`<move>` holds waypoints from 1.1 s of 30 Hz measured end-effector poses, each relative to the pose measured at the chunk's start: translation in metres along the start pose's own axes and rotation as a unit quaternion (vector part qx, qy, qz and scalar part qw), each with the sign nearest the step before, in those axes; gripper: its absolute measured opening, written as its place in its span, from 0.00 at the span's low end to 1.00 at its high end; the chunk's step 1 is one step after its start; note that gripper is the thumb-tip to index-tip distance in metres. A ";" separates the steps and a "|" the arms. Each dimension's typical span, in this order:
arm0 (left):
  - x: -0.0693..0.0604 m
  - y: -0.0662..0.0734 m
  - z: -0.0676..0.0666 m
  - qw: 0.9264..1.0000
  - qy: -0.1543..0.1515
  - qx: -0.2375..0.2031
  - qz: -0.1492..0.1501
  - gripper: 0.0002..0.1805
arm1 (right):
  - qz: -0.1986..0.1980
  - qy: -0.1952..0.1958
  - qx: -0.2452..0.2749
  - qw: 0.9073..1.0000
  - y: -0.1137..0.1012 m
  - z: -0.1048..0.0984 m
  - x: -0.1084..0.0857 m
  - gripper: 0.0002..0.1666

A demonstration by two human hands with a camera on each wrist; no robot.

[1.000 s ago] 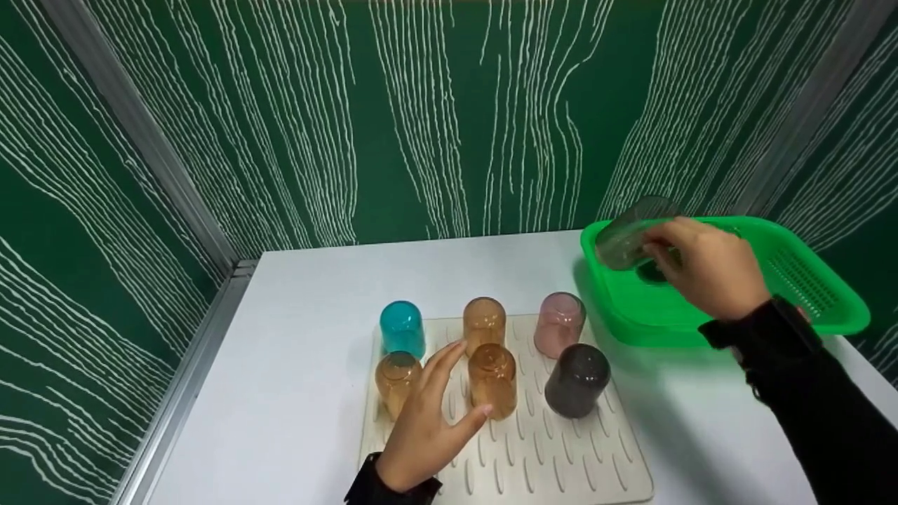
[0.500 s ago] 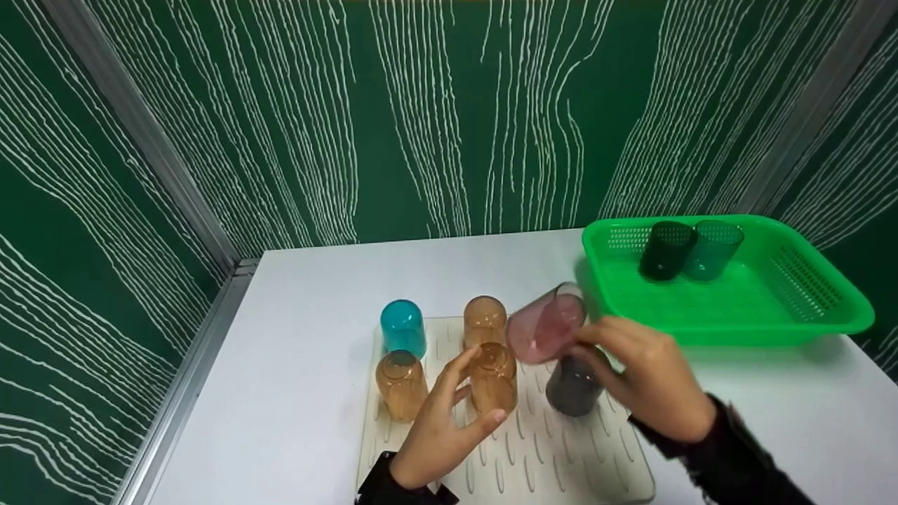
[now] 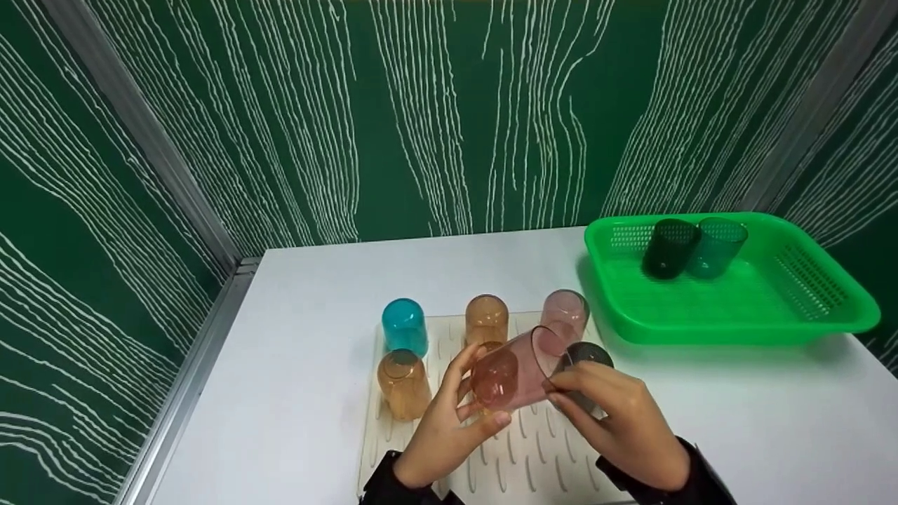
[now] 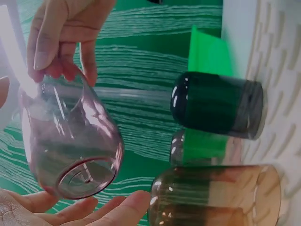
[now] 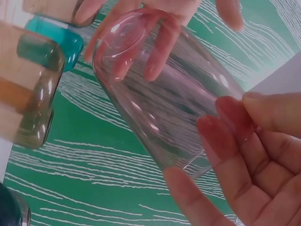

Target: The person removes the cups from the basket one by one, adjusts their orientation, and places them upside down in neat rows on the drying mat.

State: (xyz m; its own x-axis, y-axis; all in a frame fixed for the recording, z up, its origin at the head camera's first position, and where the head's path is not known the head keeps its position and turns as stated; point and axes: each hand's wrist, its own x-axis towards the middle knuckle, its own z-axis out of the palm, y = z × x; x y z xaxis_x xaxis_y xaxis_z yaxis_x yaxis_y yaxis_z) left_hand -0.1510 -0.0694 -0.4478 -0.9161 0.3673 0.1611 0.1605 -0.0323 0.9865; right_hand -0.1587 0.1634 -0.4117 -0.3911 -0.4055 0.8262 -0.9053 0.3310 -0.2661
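A clear pink drinking glass (image 3: 515, 372) is held tilted above the mat, its mouth toward the right and its base toward the left. My right hand (image 3: 624, 414) pinches it at the rim, as the right wrist view also shows with fingertips (image 5: 218, 136) on both sides of the wall. Around the base, my left hand (image 3: 449, 435) spreads its fingers; whether they touch the glass I cannot tell. Behind the held glass an amber glass (image 4: 216, 195) is largely hidden in the head view. A dark grey glass (image 4: 216, 106) stands upside down beside it.
On the ribbed white drying mat (image 3: 505, 456) stand more upturned glasses: a blue one (image 3: 405, 326), amber ones (image 3: 405, 386) and a pale pink one (image 3: 565, 308). At right, a green basket (image 3: 736, 333) holds a dark glass (image 3: 670, 249) and a teal glass (image 3: 719, 245).
My right hand has brought the pink glass from over the green basket left and down to my left hand, turning its base leftward. My left hand has shifted slightly right.
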 end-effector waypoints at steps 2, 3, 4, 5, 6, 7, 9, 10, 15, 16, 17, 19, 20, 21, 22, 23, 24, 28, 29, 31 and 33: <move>0.001 -0.001 0.001 0.999 -0.004 -0.032 0.002 0.46 | -0.007 0.003 0.002 1.000 -0.002 0.002 0.001 0.07; 0.001 -0.001 0.001 0.999 -0.006 -0.043 0.004 0.47 | -0.011 0.005 0.003 1.000 -0.002 0.002 0.002 0.07; 0.001 -0.002 0.001 0.999 -0.007 -0.052 0.005 0.47 | -0.014 0.007 0.002 1.000 -0.003 0.003 0.002 0.08; 0.002 -0.003 0.002 0.998 -0.006 -0.057 0.007 0.47 | -0.014 0.008 0.003 1.000 -0.004 0.003 0.002 0.08; 0.002 -0.003 0.003 0.998 -0.004 -0.060 0.009 0.48 | -0.015 0.008 0.003 1.000 -0.004 0.004 0.001 0.09; 0.002 -0.004 0.004 0.998 0.000 -0.058 0.010 0.48 | -0.016 0.009 0.004 1.000 -0.005 0.005 0.001 0.09; 0.003 -0.005 0.005 0.998 0.006 -0.063 0.010 0.47 | -0.018 0.009 0.000 1.000 -0.006 0.006 0.001 0.09; 0.003 -0.005 0.006 0.998 0.009 -0.069 0.010 0.45 | -0.018 0.008 -0.003 1.000 -0.006 0.007 0.001 0.10; 0.004 -0.006 0.009 0.991 0.024 -0.127 0.015 0.38 | -0.015 0.004 0.001 1.000 -0.008 0.010 0.000 0.09; 0.004 -0.006 0.009 0.989 0.028 -0.144 0.018 0.37 | -0.013 0.004 0.007 1.000 -0.008 0.010 0.000 0.08; 0.004 -0.006 0.009 0.987 0.032 -0.157 0.022 0.36 | -0.012 0.004 0.014 1.000 -0.008 0.011 0.000 0.07; 0.003 -0.005 0.008 0.985 0.040 -0.166 0.029 0.35 | -0.010 0.003 0.030 0.999 -0.008 0.011 -0.001 0.06; 0.003 -0.004 0.008 0.985 0.044 -0.166 0.034 0.35 | -0.010 0.002 0.038 0.999 -0.008 0.011 -0.001 0.06; 0.002 -0.003 0.007 0.985 0.048 -0.161 0.038 0.34 | -0.012 0.000 0.045 0.999 -0.007 0.011 -0.001 0.06; 0.002 -0.002 0.007 0.986 0.051 -0.154 0.041 0.34 | -0.015 -0.004 0.051 0.999 -0.007 0.010 -0.001 0.06; 0.001 0.000 0.006 0.987 0.053 -0.146 0.045 0.34 | -0.018 -0.009 0.057 0.998 -0.006 0.010 -0.001 0.06; 0.000 0.001 0.005 0.988 0.056 -0.139 0.048 0.34 | -0.022 -0.013 0.065 0.998 -0.006 0.010 0.000 0.06; -0.001 0.007 0.000 0.989 0.063 -0.121 0.053 0.34 | -0.034 -0.032 0.074 0.996 -0.003 0.007 0.000 0.11; -0.001 0.009 -0.002 0.990 0.064 -0.116 0.056 0.35 | -0.035 -0.034 0.074 0.996 -0.003 0.006 0.000 0.12; -0.002 0.012 -0.006 0.990 0.067 -0.110 0.060 0.35 | -0.032 -0.033 0.068 0.997 -0.001 0.003 0.000 0.15; -0.004 0.017 -0.010 0.990 0.070 -0.105 0.065 0.36 | -0.029 -0.023 0.069 0.997 0.000 0.001 0.000 0.17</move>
State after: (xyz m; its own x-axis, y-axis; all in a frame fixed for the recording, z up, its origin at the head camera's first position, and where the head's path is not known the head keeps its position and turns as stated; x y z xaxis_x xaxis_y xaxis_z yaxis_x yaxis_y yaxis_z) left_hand -0.1486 -0.0809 -0.4317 -0.9370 0.2151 0.2752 0.2140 -0.2692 0.9390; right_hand -0.1587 0.1630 -0.4123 -0.3425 -0.4605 0.8189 -0.9393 0.1865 -0.2880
